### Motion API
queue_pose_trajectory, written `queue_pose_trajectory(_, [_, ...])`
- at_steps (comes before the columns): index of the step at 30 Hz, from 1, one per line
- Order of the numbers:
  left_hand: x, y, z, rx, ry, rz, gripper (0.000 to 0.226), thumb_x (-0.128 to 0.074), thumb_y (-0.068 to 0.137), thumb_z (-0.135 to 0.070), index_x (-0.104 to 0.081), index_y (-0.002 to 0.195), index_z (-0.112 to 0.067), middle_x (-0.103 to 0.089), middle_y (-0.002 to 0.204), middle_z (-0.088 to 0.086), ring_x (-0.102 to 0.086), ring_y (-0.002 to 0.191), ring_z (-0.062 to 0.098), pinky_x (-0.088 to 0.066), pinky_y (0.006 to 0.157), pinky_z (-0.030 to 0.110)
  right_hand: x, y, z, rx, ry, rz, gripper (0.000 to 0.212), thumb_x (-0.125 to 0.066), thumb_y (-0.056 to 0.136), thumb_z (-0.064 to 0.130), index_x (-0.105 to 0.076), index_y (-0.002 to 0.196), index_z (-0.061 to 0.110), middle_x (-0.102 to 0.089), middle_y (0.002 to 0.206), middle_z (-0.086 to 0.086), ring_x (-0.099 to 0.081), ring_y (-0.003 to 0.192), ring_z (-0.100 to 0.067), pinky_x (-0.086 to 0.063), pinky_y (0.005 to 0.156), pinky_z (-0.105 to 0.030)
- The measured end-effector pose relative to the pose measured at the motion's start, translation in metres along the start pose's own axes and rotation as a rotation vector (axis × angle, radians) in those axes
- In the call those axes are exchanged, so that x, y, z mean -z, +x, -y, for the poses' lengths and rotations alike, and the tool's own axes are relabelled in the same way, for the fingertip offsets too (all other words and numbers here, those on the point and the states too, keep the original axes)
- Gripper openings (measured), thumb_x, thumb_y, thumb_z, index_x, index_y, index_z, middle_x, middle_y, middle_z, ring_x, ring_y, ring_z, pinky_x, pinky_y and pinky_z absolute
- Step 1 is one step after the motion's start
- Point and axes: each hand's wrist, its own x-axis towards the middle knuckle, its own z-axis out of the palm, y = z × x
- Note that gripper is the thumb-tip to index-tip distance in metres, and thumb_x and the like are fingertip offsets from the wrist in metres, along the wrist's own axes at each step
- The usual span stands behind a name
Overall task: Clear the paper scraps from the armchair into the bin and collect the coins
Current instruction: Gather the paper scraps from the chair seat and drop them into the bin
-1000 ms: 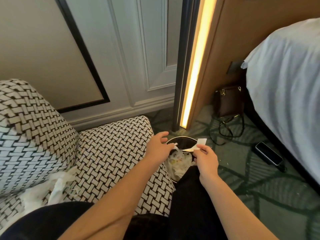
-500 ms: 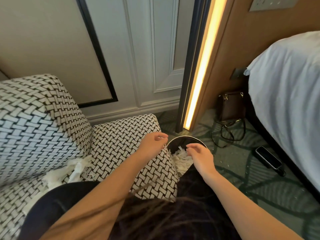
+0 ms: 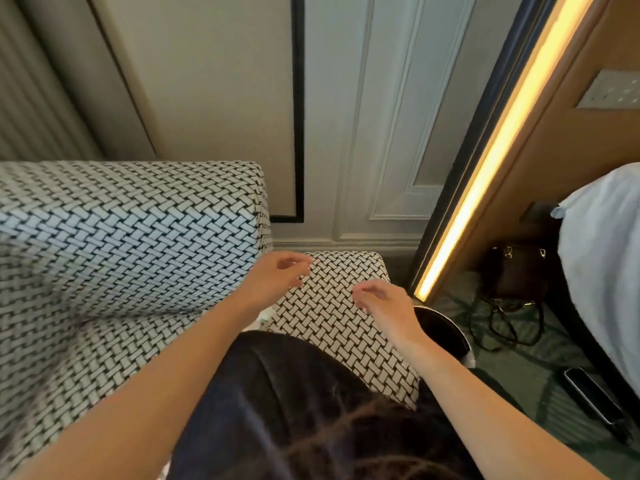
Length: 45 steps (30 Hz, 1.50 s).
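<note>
The bin [image 3: 446, 329] shows only a dark curved rim behind the right forearm, its contents hidden, the armchair [image 3: 131, 244] seat is mostly covered by a dark-clothed lap, the bed [image 3: 602, 271] is cut off at the right edge, and motion blur softens everything.

Open air over the armchair's arm, tighter down by the bin.

Both hands, the left hand [image 3: 277, 275] and the right hand [image 3: 381, 299], hover loosely open and empty above the woven armrest [image 3: 332, 306], with a clear gap between them. The tall chair back [image 3: 131, 216] walls off the left. The bin [image 3: 446, 332] sits just beside the armrest, partly hidden behind the right forearm. Further right, a brown handbag [image 3: 516, 271], its straps and a phone [image 3: 588, 393] lie on the carpet below the bed [image 3: 602, 258].
</note>
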Motion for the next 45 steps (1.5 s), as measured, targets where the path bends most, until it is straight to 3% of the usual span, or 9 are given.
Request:
queue_pose_trajectory(13, [0.127, -0.044, 0.072, 0.101, -0.096, -0.225, 0.019, -0.06, 0.09, -0.024, -0.064, 0.108, -0.023, -0.066, 0.106, -0.004, -0.064, 0.094, 0.011, -0.049, 0.089, 0.033, -0.135, -0.012, 0.091, 0.107, 0.138, 0.124, 0.017, -0.053, 0.094, 0.017, -0.068, 0.094, 0.025, -0.063, 0.111, 0.009, -0.054, 0.103, -0.007, -0.04, 0.095, -0.029])
queue_pose_trajectory(18, [0.134, -0.052, 0.099, 0.141, -0.083, -0.236, 0.017, -0.06, 0.09, -0.023, -0.064, 0.107, -0.024, -0.066, 0.1, -0.005, -0.064, 0.085, 0.006, -0.046, 0.075, 0.021, -0.176, 0.005, 0.064, 0.112, -0.356, 0.077, 0.029, -0.052, 0.092, 0.023, -0.058, 0.121, 0.021, -0.043, 0.14, -0.008, -0.032, 0.135, -0.025, -0.023, 0.111, -0.039])
queue_pose_trajectory(23, [0.125, -0.058, 0.124, 0.175, -0.094, -0.204, 0.021, -0.057, 0.091, -0.023, -0.063, 0.111, -0.022, -0.065, 0.106, -0.004, -0.063, 0.092, 0.01, -0.046, 0.08, 0.025, -0.179, 0.018, 0.048, -0.121, -0.616, 0.375, 0.05, -0.044, 0.093, 0.028, -0.033, 0.141, 0.038, -0.017, 0.156, -0.015, 0.006, 0.145, -0.035, -0.005, 0.114, -0.052])
queue_pose_trajectory(26, [0.117, -0.056, 0.135, 0.201, -0.104, -0.196, 0.021, -0.057, 0.091, -0.023, -0.064, 0.111, -0.021, -0.064, 0.107, -0.004, -0.063, 0.09, 0.009, -0.044, 0.077, 0.024, -0.179, 0.019, 0.052, -0.149, -0.744, 0.56, 0.053, -0.043, 0.093, 0.018, -0.034, 0.144, 0.03, -0.019, 0.156, -0.013, 0.002, 0.145, -0.036, -0.004, 0.117, -0.052])
queue_pose_trajectory(28, [0.113, -0.055, 0.14, 0.219, -0.119, -0.186, 0.021, -0.058, 0.091, -0.023, -0.064, 0.111, -0.022, -0.064, 0.107, -0.003, -0.063, 0.09, 0.01, -0.045, 0.079, 0.024, -0.181, 0.019, 0.056, -0.165, -0.844, 0.681, 0.047, -0.043, 0.093, 0.013, -0.042, 0.139, 0.022, -0.042, 0.144, -0.009, -0.036, 0.133, -0.027, -0.028, 0.111, -0.04])
queue_pose_trajectory(30, [0.111, -0.056, 0.146, 0.23, -0.121, -0.184, 0.02, -0.058, 0.091, -0.021, -0.063, 0.11, -0.022, -0.064, 0.108, -0.002, -0.062, 0.09, 0.01, -0.045, 0.079, 0.025, -0.184, 0.019, 0.058, -0.226, -0.845, 0.671, 0.028, -0.046, 0.09, 0.013, -0.055, 0.116, 0.017, -0.059, 0.104, -0.004, -0.056, 0.084, -0.013, -0.045, 0.072, -0.023])
queue_pose_trajectory(36, [0.102, -0.058, 0.165, 0.207, -0.002, -0.323, 0.041, -0.059, 0.088, -0.013, -0.051, 0.127, -0.022, -0.052, 0.124, 0.0, -0.057, 0.077, 0.013, -0.045, 0.055, 0.017, -0.178, 0.015, 0.053, -0.2, -0.622, 0.499, 0.033, -0.05, 0.092, 0.031, -0.056, 0.12, 0.015, -0.061, 0.1, -0.005, -0.05, 0.064, -0.007, -0.036, 0.055, -0.02])
queue_pose_trajectory(41, [0.092, -0.059, 0.178, 0.21, 0.178, -0.205, 0.071, -0.073, 0.077, -0.018, -0.037, 0.137, -0.026, -0.032, 0.144, 0.001, -0.045, 0.12, 0.018, -0.045, 0.098, 0.033, -0.171, 0.009, 0.056, 0.008, -0.609, 0.38, 0.036, -0.045, 0.095, 0.028, -0.046, 0.063, 0.012, -0.042, 0.063, 0.0, -0.035, 0.052, -0.01, -0.029, 0.049, -0.022])
queue_pose_trajectory(45, [0.082, -0.057, 0.182, 0.258, 0.177, -0.205, 0.091, -0.081, 0.069, -0.026, -0.028, 0.142, -0.017, -0.03, 0.148, 0.004, -0.04, 0.13, 0.022, -0.04, 0.105, 0.039, -0.167, 0.001, 0.057, 0.214, -0.532, 0.214, 0.045, -0.044, 0.096, 0.022, -0.034, 0.053, 0.013, -0.035, 0.056, 0.002, -0.029, 0.047, -0.01, -0.025, 0.046, -0.02])
